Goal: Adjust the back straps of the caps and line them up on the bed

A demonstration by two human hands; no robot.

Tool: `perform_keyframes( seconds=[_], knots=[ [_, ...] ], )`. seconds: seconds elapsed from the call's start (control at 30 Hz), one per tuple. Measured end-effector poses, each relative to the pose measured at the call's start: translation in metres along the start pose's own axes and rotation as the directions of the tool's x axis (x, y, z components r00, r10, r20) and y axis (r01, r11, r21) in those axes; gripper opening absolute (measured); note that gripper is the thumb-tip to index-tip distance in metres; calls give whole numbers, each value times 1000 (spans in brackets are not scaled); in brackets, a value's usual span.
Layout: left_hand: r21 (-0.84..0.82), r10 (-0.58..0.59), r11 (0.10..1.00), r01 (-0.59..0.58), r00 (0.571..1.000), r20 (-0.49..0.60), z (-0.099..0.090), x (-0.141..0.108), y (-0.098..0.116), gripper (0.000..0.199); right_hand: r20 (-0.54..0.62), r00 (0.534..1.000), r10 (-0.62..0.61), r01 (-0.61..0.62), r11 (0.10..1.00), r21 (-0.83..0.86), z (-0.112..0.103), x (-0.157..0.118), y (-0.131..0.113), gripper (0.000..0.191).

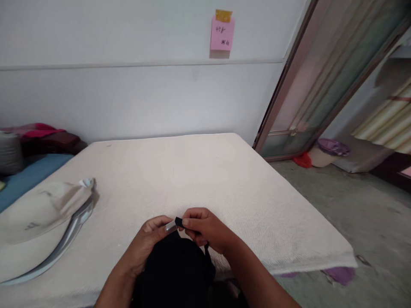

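The black strap (179, 222) is between the hands, pinched in the right hand (204, 226); the left hand (150, 233) grips the pale tab (171, 227) against it. Just below them is a black item (176, 269). The counter (224, 171) spreads beyond, with white caps (35, 218) left of the hands and a pink note (222, 36) ahead.

The black cloth piece (180, 269) looks soft and matt, with no sheen at all. The small pale tab (171, 227) is smooth and slightly shiny; whether metal or plastic cannot be told. Beneath spreads a cream cloth cover (257, 192), matt and rough with a nubbly weave. The beige cap (35, 209) is matt, smooth fabric. The wall (144, 98) has a smooth, faintly glossy finish; the pink note (221, 34) is matt paper under shiny tape (224, 16). The floor (324, 192) resembles rough, dull concrete.
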State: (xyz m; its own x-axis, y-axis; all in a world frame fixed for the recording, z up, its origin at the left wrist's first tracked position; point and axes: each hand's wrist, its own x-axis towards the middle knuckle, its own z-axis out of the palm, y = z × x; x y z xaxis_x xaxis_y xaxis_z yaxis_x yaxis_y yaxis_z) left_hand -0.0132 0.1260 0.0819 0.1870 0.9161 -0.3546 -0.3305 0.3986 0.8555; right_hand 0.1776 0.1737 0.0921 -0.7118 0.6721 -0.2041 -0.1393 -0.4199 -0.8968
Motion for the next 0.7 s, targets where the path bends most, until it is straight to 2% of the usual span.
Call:
perform_keyframes(
  seconds=[0.13,0.47,0.7],
  knots=[
    [1,-10,1000,10,1000,4,-1,0,-2,12,1,1000,3,-3,1000,-19,0,0,1,19],
    [-6,-14,1000,14,1000,-21,-6,0,-5,13,104,994,30,-40,995,93,-3,0,3,16],
    [-27,-20,999,19,1000,-21,-6,0,-5,13,117,993,31,-45,992,116,-5,0,2,17]
  ],
)
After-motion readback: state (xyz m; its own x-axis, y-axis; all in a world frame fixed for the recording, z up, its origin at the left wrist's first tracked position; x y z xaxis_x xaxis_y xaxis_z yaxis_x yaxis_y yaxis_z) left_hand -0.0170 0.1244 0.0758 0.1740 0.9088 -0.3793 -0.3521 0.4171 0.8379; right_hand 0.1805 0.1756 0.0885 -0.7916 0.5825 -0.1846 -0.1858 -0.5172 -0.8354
